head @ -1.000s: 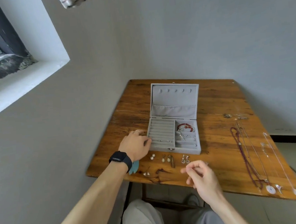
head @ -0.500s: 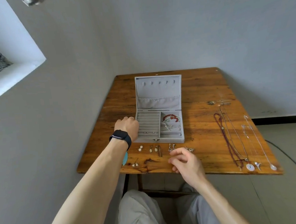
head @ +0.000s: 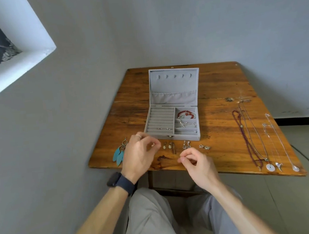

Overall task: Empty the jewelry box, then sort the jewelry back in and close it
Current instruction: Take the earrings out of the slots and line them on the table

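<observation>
I have the grey jewelry box (head: 187, 136) standing open in the middle of the table (head: 218, 80). Its lid (head: 174, 83) is upright behind the tray and shows a row of five hooks above a slack pocket.

Inside the box, the left half is ring rolls (head: 160, 119), with a few tiny studs (head: 163, 128) tucked in a slot near the front. The right half is split into compartments. The rear one holds a red bead bracelet (head: 184, 112) with a silver bangle (head: 183, 116) against it, and the next one forward holds a thin silver chain (head: 187, 124).

Just in front of the box lies a row of drop earrings (head: 167, 146), silver dangle earrings (head: 186, 145) and silver studs (head: 204, 147). Turquoise feather earrings (head: 118, 154) lie off the box's front left corner. Well to the right of the box, a dark red bead necklace (head: 244, 138), a cord with a white ring pendant (head: 270, 167) and silver chains (head: 277, 142) lie stretched out.

My view of the left hand (head: 140, 154) puts it at the box's front left corner, fingers loosely curled. I cannot tell whether it holds anything. The right hand (head: 196, 162) is in front of the box, nearer than the earring row, fingers curled. Its thumb and forefinger pinch what looks like a small silvery bit (head: 180, 158).
</observation>
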A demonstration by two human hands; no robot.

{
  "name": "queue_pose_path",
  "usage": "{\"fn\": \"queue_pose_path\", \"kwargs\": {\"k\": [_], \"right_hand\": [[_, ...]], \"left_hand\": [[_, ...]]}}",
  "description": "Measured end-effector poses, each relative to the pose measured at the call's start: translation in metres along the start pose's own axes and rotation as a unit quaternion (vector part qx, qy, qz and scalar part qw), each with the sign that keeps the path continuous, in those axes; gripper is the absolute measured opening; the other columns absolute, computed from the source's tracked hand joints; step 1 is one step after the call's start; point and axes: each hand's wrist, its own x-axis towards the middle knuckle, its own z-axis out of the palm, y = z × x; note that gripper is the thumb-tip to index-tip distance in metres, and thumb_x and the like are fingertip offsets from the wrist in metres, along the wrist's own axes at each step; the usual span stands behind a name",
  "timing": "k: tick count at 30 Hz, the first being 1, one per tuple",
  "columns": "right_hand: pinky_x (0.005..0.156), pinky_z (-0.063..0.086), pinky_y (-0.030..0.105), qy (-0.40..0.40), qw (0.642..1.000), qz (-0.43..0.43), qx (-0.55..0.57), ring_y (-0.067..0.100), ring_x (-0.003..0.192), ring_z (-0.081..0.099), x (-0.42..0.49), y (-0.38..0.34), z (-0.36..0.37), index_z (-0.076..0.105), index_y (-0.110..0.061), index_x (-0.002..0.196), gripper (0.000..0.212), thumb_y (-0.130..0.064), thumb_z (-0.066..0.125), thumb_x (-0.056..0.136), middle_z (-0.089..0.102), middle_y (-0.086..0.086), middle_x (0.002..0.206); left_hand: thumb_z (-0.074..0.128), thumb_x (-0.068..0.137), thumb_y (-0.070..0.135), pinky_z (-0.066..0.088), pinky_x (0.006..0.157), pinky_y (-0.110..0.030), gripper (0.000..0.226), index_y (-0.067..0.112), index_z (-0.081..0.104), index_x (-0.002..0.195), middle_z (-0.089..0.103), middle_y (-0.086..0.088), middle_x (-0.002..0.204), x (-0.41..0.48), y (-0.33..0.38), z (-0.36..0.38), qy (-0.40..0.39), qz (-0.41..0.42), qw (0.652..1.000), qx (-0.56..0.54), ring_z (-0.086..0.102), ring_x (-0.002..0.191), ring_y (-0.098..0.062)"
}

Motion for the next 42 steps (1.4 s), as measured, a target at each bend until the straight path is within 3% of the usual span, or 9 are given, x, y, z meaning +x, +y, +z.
{"fn": "queue_pose_path", "kwargs": {"k": [3, 6, 9, 15, 27, 42], "right_hand": [[0.070, 0.044, 0.009, 0.015, 0.996, -0.053, -0.065, -0.003, 0.084, 0.060, -0.002, -0.002, 0.010, 0.068, -0.034, 0.093, 0.010, -0.024, 0.068, 0.092, 0.067, -0.020, 0.090], [0.082, 0.033, 0.014, 0.047, 0.986, -0.078, -0.141, 0.003, 0.090, 0.052, -0.001, -0.005, 0.022, 0.073, -0.030, 0.095, 0.006, -0.029, 0.071, 0.090, 0.062, -0.014, 0.098], [0.073, 0.037, 0.028, 0.059, 0.976, -0.062, -0.199, 0.013, 0.092, 0.051, 0.000, -0.008, 0.032, 0.075, -0.032, 0.095, 0.008, -0.033, 0.073, 0.088, 0.062, -0.012, 0.098], [0.070, 0.036, 0.032, 0.078, 0.974, -0.024, -0.210, 0.011, 0.090, 0.049, 0.001, -0.009, 0.037, 0.075, -0.035, 0.093, 0.007, -0.038, 0.072, 0.087, 0.061, -0.015, 0.096], [0.073, 0.033, 0.030, 0.090, 0.979, -0.044, -0.176, 0.012, 0.094, 0.050, -0.004, -0.005, 0.036, 0.077, -0.029, 0.101, 0.015, -0.035, 0.075, 0.088, 0.064, -0.010, 0.100], [0.069, 0.041, 0.034, 0.120, 0.974, -0.055, -0.186, 0.015, 0.088, 0.053, -0.005, -0.009, 0.041, 0.078, -0.029, 0.095, 0.012, -0.035, 0.077, 0.085, 0.065, -0.009, 0.094]], "left_hand": [[0.071, 0.087, 0.041, 0.038, 0.099, -0.039, 0.007, 0.037, 0.075, 0.092, 0.056, 0.011, 0.124, -0.029, -0.005, 0.019, -0.002, -0.018, 0.999, 0.029, 0.042, 0.122, -0.012], [0.071, 0.087, 0.044, 0.022, 0.110, -0.045, 0.008, 0.038, 0.075, 0.090, 0.048, 0.011, 0.141, -0.038, -0.008, 0.034, -0.001, -0.022, 0.998, 0.061, 0.027, 0.138, -0.016], [0.070, 0.087, 0.045, 0.012, 0.111, -0.043, 0.008, 0.039, 0.075, 0.090, 0.043, 0.011, 0.149, -0.038, -0.011, 0.041, -0.002, -0.033, 0.996, 0.082, 0.017, 0.143, -0.016], [0.073, 0.085, 0.045, 0.013, 0.110, -0.043, 0.008, 0.039, 0.076, 0.088, 0.045, 0.010, 0.149, -0.039, -0.012, 0.045, 0.005, -0.030, 0.996, 0.087, 0.020, 0.142, -0.017], [0.071, 0.086, 0.047, 0.026, 0.112, -0.048, 0.013, 0.040, 0.079, 0.095, 0.050, 0.008, 0.144, -0.043, -0.015, 0.037, 0.006, -0.006, 0.994, 0.107, 0.032, 0.139, -0.018], [0.065, 0.091, 0.047, 0.022, 0.111, -0.040, 0.016, 0.040, 0.077, 0.098, 0.048, 0.008, 0.146, -0.034, -0.009, 0.031, -0.029, 0.031, 0.988, 0.148, 0.035, 0.138, -0.018]]}}
